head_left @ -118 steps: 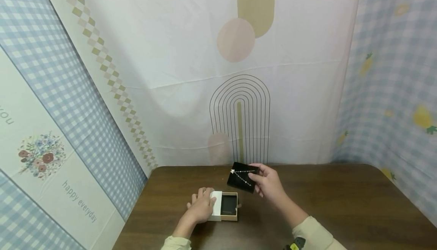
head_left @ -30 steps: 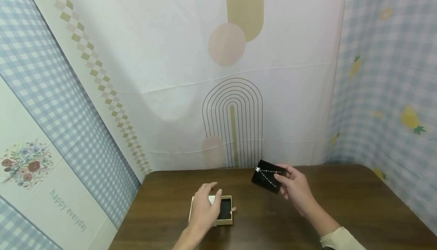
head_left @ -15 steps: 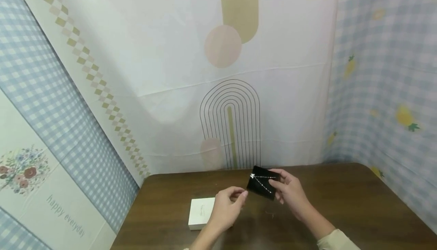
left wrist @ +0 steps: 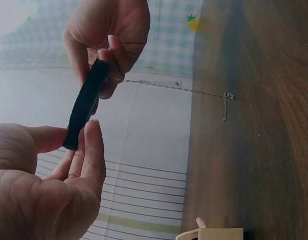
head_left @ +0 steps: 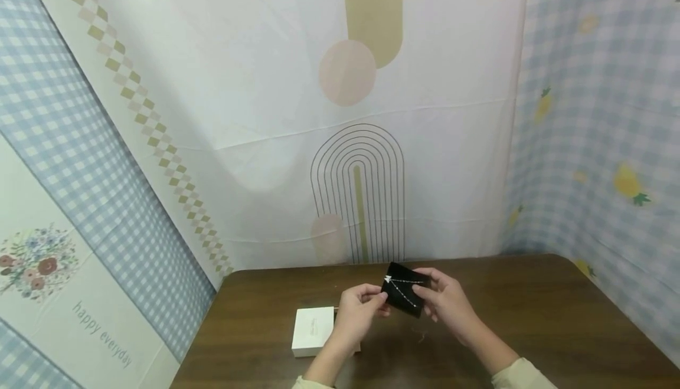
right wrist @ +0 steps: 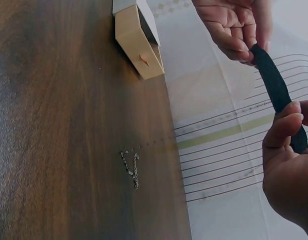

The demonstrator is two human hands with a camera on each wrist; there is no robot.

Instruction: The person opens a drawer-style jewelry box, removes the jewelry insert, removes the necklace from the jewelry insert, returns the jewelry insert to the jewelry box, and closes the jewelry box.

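- Left hand (head_left: pixel 355 315): pinching, its thumb and fingers on opposite faces of the left edge of a black jewelry pad (head_left: pixel 395 306).
- Right hand (head_left: pixel 448 300): likewise gripping, thumb laid on the front face of the pad at its right edge, the other fingers partly hidden behind it.
- The pad: held tilted above the table, between the two hands; both wrist views show it almost edge-on, so its front is seen from the head only.
- Necklace (head_left: pixel 388 279): pendant at the left of the pad, two strands spreading rightward; behind the pad its course is concealed.
- Loose chain end (right wrist: pixel 135 172): down at the tabletop, bent; faint in the head view.
- White box (head_left: pixel 312 331): on the table, left of the pad; its lettering is too small to read.
- Tan drawer (right wrist: pixel 139 47): partly out of the box, with a ribbon tab (right wrist: pixel 145 59); largely covered by the left hand from above, cut off in the left wrist view.
- Wooden table (head_left: pixel 255 312): near edge out of frame; printed cloth (head_left: pixel 255 111) at the far side.
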